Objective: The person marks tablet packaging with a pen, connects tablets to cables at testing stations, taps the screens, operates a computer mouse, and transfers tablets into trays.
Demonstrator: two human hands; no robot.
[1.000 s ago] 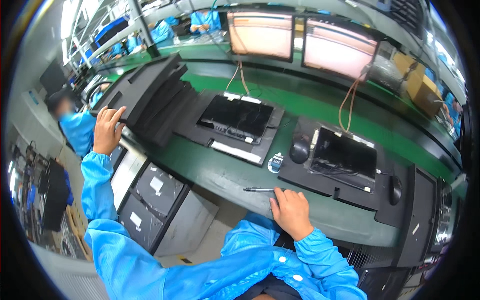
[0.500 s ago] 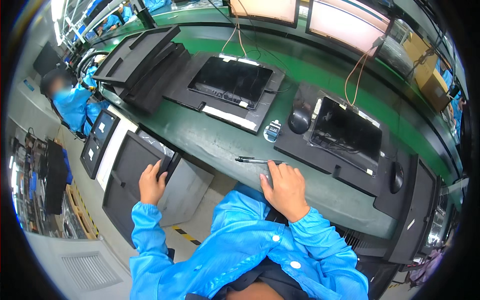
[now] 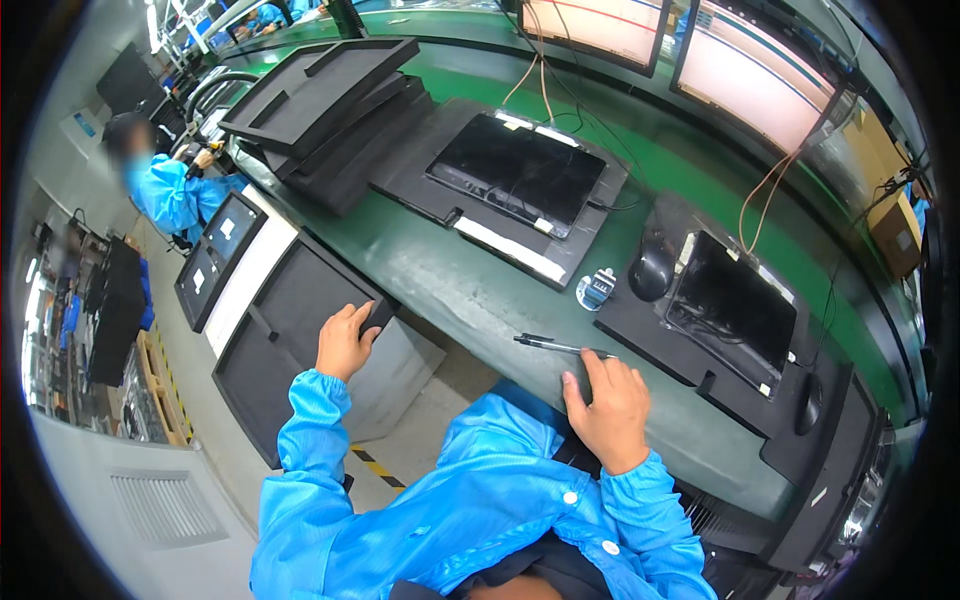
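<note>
My left hand point(image 3: 346, 340) grips the near right rim of a black foam tray point(image 3: 310, 290), thumb and fingers over its edge. The tray has a raised border and a small block inside, and sits at the left end of the bench. My right hand point(image 3: 608, 408) lies palm down at the bench's front edge, fingers stretched out. Its fingertips are at the right end of a black pen point(image 3: 548, 343); whether they press on it I cannot tell. Behind the pen lies a small blue-and-white device point(image 3: 596, 289).
Two dark screen panels point(image 3: 515, 172) point(image 3: 733, 312) lie on black pads, with a mouse point(image 3: 652, 268) between them. Black trays point(image 3: 320, 95) are stacked at the back left. Lit monitors point(image 3: 760, 75) and hanging cables stand behind. A co-worker in blue point(image 3: 175, 190) is at the far left.
The view has shifted, so the bench appears further right and lower. The black tray now covers the shiny film seen beside it before; my left hand stays at its rim. My right hand remains by the pen.
</note>
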